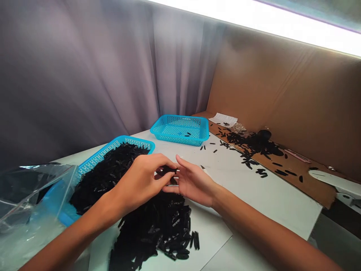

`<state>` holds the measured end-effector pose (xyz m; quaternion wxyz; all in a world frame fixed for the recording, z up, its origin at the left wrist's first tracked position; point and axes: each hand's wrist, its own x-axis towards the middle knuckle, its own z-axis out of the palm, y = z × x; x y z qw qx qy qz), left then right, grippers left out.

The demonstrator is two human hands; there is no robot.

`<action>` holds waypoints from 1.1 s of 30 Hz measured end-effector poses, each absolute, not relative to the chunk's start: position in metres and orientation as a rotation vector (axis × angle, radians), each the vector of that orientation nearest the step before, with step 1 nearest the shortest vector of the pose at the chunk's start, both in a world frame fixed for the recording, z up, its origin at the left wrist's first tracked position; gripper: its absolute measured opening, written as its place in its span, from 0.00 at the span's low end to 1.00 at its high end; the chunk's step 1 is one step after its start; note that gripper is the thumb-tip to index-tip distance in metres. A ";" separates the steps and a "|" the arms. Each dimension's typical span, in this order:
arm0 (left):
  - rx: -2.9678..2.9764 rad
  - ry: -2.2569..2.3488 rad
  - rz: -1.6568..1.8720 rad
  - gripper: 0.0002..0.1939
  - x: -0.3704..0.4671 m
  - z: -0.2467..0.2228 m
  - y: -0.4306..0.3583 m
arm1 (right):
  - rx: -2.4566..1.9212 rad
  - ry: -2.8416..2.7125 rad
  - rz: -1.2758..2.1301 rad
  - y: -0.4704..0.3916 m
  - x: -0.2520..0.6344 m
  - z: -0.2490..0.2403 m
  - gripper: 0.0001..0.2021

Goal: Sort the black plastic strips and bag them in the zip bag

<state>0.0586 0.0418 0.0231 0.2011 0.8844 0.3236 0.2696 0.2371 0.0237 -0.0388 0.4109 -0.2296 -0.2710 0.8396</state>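
Note:
My left hand (146, 178) is curled with thumb and fingers pinched round small black pieces (166, 170). My right hand (193, 180) faces it, palm toward the pieces, its thumb raised and its fingers reaching behind and under them; its fingertips are partly hidden by my left hand. Below both hands a large pile of slim black pieces (155, 229) lies on the white table (242, 195). To the left, a blue basket (93, 162) is heaped with the same kind of black pieces (109, 177).
Farther back stands another blue basket (180, 140) with a few black pieces inside. More pieces (254, 145) are scattered over cardboard at the right, near a paper sheet (224, 119). Clear plastic bags (31, 222) lie at the left. A white object (335, 180) juts in at the right edge.

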 end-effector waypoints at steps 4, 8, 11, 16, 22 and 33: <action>2.403 0.894 0.690 0.10 0.061 0.022 0.040 | -0.565 -0.523 2.148 0.021 0.231 -0.038 0.21; 2.385 0.856 0.664 0.10 0.062 0.021 0.038 | -0.598 -0.449 2.137 0.019 0.228 -0.036 0.18; 2.375 0.843 0.671 0.14 0.063 0.022 0.038 | -0.627 -0.384 2.131 0.018 0.226 -0.036 0.13; 2.297 0.873 0.630 0.18 0.060 0.023 0.038 | -0.661 -0.385 2.153 0.020 0.226 -0.038 0.17; 2.252 0.933 0.738 0.17 0.058 0.020 0.042 | -0.715 -0.578 2.056 0.019 0.229 -0.040 0.16; 2.284 0.955 0.868 0.18 0.061 0.012 0.039 | -0.806 -0.958 1.788 0.015 0.232 -0.031 0.15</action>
